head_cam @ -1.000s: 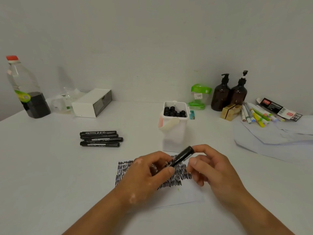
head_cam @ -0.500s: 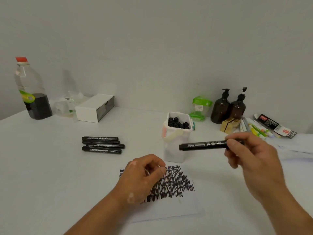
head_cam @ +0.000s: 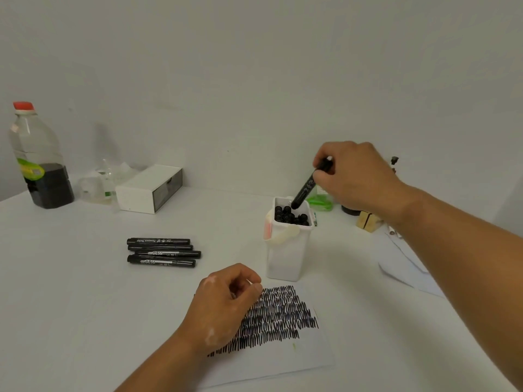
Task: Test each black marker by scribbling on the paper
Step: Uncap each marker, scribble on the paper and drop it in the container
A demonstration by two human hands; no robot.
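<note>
At the tub, mid-swap: our right hand [head_cam: 359,176] holds one black marker [head_cam: 307,188] slanted, its lower end at the mouth of the white tub [head_cam: 285,258], right of centre.

Our fingers and thumb pinch the marker near its upper end, and its lower end sits among the dark ends of the markers standing in the tub. Our left hand [head_cam: 226,304] rests lower centre on the paper [head_cam: 297,360], fingers loosely curled, gripping nothing we can see, beside the dense black scribbles [head_cam: 283,312]. Four markers [head_cam: 164,252] lie side by side left of centre, well apart from the tub. We judge this the changeover between tests, though we cannot tell whether the marker is going in or coming out. Next we need a marker brought to the paper, uncapped, and run over a bare patch while the left hand steadies the sheet.
</note>
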